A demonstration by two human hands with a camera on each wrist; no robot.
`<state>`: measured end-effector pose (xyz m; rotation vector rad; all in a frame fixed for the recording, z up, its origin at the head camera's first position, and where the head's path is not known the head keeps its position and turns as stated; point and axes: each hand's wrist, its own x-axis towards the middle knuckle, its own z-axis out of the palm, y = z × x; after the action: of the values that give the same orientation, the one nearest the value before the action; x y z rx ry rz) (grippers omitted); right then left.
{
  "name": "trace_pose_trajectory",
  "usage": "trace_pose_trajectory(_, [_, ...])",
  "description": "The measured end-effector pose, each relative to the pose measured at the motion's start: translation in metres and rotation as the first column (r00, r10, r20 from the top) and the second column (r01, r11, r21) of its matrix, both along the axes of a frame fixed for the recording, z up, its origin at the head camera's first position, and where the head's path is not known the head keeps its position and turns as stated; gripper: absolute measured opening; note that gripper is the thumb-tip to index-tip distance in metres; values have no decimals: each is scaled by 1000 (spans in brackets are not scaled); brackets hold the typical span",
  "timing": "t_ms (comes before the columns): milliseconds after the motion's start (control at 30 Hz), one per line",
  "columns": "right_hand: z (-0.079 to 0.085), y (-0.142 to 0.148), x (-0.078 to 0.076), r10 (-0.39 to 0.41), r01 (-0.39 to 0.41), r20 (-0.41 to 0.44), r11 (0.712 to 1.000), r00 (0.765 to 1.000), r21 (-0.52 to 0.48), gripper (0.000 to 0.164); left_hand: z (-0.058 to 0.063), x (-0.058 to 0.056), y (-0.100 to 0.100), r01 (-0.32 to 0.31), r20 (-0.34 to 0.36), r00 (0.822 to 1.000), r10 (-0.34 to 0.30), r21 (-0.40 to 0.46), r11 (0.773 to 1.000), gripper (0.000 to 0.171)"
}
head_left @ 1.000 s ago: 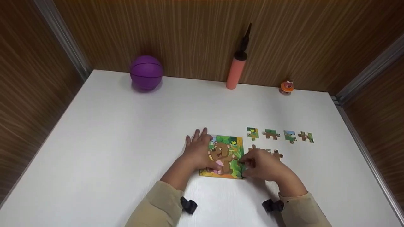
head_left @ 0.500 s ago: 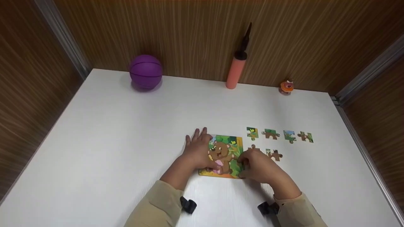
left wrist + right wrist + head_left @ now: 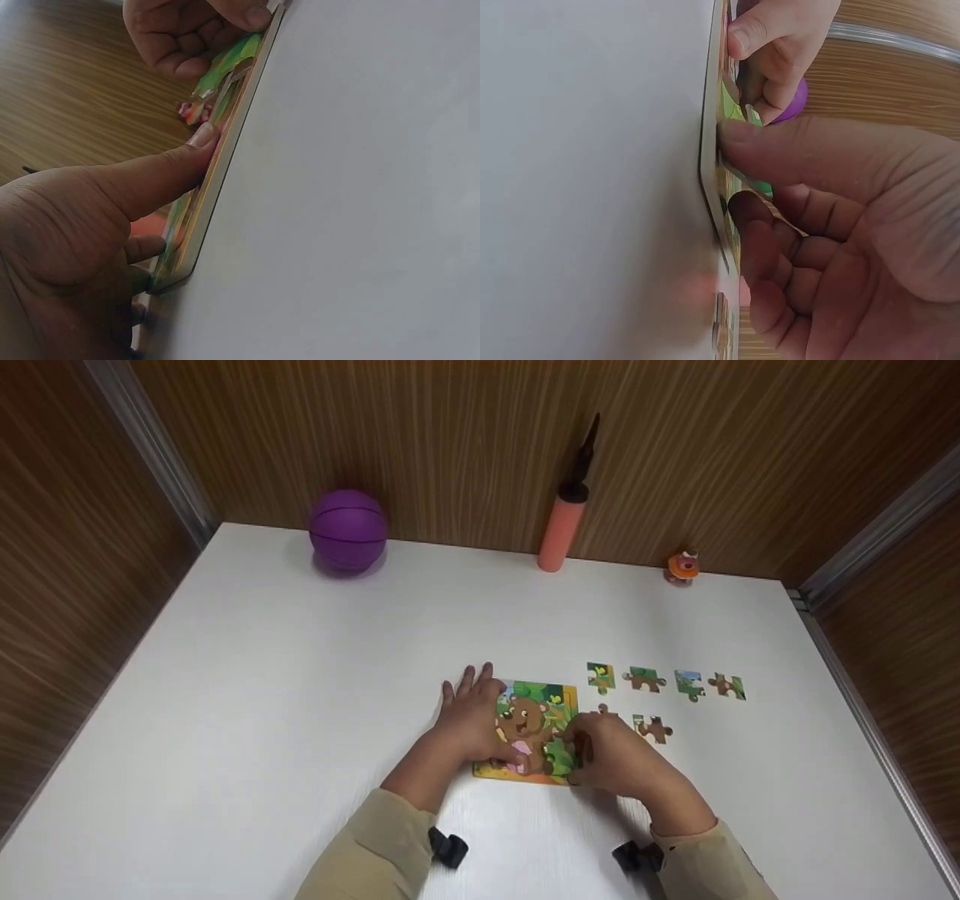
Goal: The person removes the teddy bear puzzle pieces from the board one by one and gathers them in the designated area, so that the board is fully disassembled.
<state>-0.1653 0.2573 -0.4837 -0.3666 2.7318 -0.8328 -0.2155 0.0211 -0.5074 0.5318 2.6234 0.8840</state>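
A bear jigsaw puzzle (image 3: 534, 692) in a shallow frame lies flat on the white table. My left hand (image 3: 469, 727) rests over its left side, thumb pressing the lower part and the other fingers spread past the left and far edges. At the right side, my right hand (image 3: 615, 754) pinches a green puzzle piece (image 3: 232, 64) between thumb and fingers. That piece is tilted up from the frame in the left wrist view. In the right wrist view the right thumb (image 3: 761, 150) covers part of it.
Several loose puzzle pieces (image 3: 645, 679) lie right of the frame, one partly hidden behind the right hand. Along the back wall stand a purple ball (image 3: 348, 531), a pink hand pump (image 3: 561, 534) and a small toy figure (image 3: 682, 566).
My right hand has shifted slightly left, over the frame's right edge, and the green piece there now shows tilted. More of the loose pieces behind it are visible. The left hand stays put.
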Motion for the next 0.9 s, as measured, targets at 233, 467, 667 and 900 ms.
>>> trace_pose_trajectory(233, [7,4,0,11,-12,-17,1000,1000,-16,39,0,0,0,1,4,1000,-1,-7,1000,110])
trace_pose_trajectory(467, [30,45,-4,14,-26,-93,992,996,-122,37,0,0,-1,5,-4,1000,-5,16,1000,109])
trace_pose_trajectory(667, [46,94,-4,-105,85,-128,984,986,-157,39,1,0,-2,-1,-3,1000,1,18,1000,110])
trace_pose_trajectory(900, [51,149,2,-184,169,-162,980,970,-102,43,1,0,-2,-3,-1,1000,3,19,1000,110])
